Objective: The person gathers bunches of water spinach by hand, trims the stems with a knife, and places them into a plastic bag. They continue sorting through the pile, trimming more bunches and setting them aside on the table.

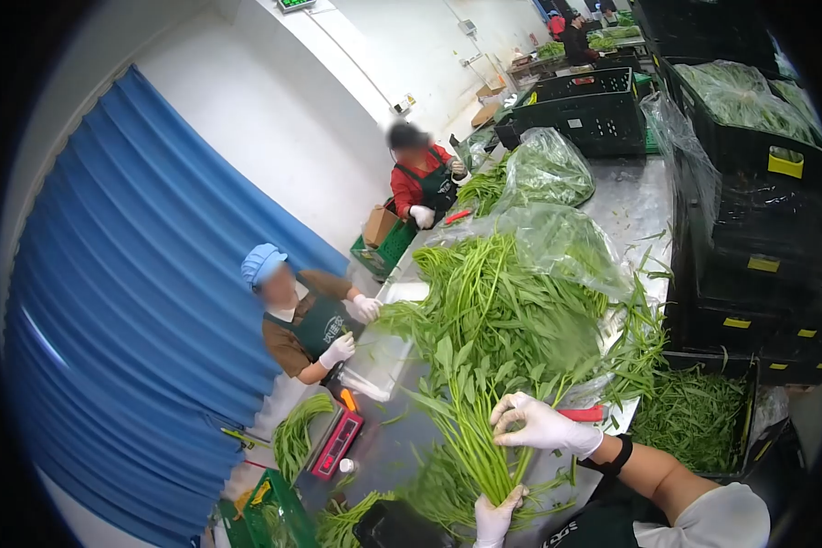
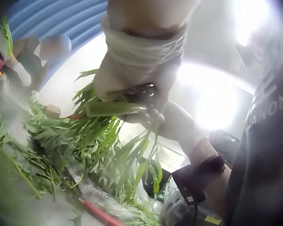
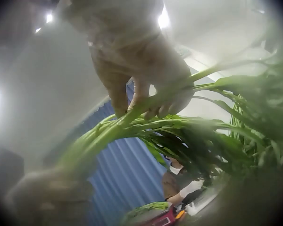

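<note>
A bunch of leafy greens with long hollow-looking stems, like water spinach [image 1: 470, 438], stands over the near end of the table. My gloved left hand [image 1: 498, 519] grips its stem ends, fingers wrapped round them; the cut ends show in the left wrist view beside the hand [image 2: 137, 80]. Higher up the bunch, my gloved right hand [image 1: 543, 426] pinches at stems with thumb and fingers; in the right wrist view its curled fingertips [image 3: 122, 106] lie against the stems [image 3: 108, 134]. A large heap of the same greens [image 1: 511, 310] lies just beyond.
A red handle [image 1: 583, 414] lies by my right wrist. Black crates [image 1: 758, 265] stack at the right, above a crate of loose leaves [image 1: 690, 420]. A red scale [image 1: 338, 443] sits left. Two gloved workers stand across the table. Plastic bags [image 1: 571, 247] cover part of the heap.
</note>
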{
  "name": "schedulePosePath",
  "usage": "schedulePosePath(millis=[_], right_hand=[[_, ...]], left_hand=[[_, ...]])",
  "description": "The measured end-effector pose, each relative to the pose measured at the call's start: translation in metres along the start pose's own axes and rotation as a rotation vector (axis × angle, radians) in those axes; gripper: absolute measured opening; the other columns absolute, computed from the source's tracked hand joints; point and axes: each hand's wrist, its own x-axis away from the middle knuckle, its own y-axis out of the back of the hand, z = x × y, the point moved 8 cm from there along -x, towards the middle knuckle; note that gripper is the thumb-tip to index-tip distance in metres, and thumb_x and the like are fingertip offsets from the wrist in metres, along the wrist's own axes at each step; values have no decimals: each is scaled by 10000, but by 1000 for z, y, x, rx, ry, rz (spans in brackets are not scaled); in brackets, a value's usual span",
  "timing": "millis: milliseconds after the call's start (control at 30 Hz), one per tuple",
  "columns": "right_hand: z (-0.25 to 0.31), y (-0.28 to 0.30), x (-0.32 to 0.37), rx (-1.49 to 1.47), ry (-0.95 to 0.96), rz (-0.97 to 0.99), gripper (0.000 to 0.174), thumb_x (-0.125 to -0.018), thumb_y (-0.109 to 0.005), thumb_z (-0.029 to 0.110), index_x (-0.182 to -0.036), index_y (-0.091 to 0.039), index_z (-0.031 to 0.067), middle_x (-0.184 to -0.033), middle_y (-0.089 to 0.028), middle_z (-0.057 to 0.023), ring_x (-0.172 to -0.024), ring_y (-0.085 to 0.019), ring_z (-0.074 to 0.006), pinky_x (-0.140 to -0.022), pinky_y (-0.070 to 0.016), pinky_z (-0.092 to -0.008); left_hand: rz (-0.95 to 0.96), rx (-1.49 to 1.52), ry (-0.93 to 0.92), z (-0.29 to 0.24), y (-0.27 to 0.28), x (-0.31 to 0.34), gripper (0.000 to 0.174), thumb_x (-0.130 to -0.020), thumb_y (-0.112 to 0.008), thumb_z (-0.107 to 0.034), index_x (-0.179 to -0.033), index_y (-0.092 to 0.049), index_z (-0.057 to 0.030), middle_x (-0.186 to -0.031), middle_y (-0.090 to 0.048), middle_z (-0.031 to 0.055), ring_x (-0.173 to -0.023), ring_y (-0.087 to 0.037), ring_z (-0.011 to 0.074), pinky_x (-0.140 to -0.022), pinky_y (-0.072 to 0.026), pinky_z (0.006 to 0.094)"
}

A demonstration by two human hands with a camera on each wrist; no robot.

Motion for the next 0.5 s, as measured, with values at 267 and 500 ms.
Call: schedulePosePath(millis=[267, 500], right_hand=[[49, 7, 2, 477, 317, -66, 131, -626, -691, 151, -681, -580, 107, -846, -567, -9, -849, -546, -211, -758, -442, -356], [50, 107, 32, -266, 101, -832, 164, -768, -655, 210, -734, -621, 53, -985, -560, -81, -935, -520, -244, -830, -406, -380]], left_hand=[[-20, 109, 59, 1, -4, 2, 80, -831, -633, -73, -822, -621, 6, -667, -607, 20, -543, -504, 69, -511, -387, 210], [-32, 183, 51, 5, -10, 3, 79, -835, -625, -64, -871, -613, 5, -696, -608, 17, -539, -488, 67, -495, -380, 211]])
